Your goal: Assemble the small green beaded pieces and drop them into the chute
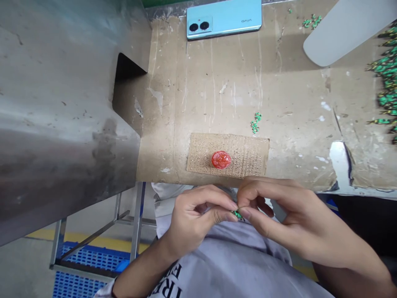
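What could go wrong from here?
The small green part is pinched between the left hand and right hand, out past the bench edge and over the grey shirt, so a slip could drop it to the floor. The right hand's knuckles are also close to the rounded red object on the speckled pad and might knock it.

Left hand (197, 221) and right hand (279, 211) close together, fingertips (232, 205) pinched at centre. Forearms (139, 277) angle inward from either side, wrists (169, 248) slightly bent.
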{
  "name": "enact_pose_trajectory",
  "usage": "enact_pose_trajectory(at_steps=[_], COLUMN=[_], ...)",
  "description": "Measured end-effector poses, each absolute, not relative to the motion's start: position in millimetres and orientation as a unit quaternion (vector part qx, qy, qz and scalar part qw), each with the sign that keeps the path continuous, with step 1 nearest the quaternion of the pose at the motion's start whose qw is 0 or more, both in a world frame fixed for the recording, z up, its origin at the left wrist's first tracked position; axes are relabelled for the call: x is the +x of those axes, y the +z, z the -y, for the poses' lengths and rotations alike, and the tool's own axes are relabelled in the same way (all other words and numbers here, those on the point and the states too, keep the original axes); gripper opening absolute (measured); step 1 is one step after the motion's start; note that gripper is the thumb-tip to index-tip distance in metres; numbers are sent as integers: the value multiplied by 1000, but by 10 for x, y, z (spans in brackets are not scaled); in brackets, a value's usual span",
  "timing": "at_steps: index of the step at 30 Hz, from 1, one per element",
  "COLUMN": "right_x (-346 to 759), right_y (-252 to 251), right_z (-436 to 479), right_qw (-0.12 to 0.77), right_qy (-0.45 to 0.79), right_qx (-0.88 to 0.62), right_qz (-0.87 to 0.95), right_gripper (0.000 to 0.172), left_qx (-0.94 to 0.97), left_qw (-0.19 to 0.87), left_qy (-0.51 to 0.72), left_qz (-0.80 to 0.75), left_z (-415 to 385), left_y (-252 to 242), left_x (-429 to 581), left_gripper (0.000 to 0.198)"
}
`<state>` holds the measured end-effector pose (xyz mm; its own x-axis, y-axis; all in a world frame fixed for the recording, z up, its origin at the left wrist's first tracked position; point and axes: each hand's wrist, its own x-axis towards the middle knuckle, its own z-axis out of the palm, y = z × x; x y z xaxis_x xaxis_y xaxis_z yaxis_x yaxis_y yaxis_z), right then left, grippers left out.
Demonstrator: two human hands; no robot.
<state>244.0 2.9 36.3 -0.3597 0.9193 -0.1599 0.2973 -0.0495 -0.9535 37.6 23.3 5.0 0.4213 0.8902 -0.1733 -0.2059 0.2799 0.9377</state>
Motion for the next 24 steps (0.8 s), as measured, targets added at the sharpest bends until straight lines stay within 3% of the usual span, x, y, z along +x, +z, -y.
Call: enact_pose_trajectory(at_steps=[24], right_x=[2437], right_y=[420], right_z=[-85], right_qw=[274], right_qy=[533], right_qx=[-482], right_qz=[640], right_gripper=[13], left_qx=[516], left_qw=[677], left_qy=[393], left_qz=[-348], left_z=[-221], left_y=[17], left_x=[327], left_gripper=[8])
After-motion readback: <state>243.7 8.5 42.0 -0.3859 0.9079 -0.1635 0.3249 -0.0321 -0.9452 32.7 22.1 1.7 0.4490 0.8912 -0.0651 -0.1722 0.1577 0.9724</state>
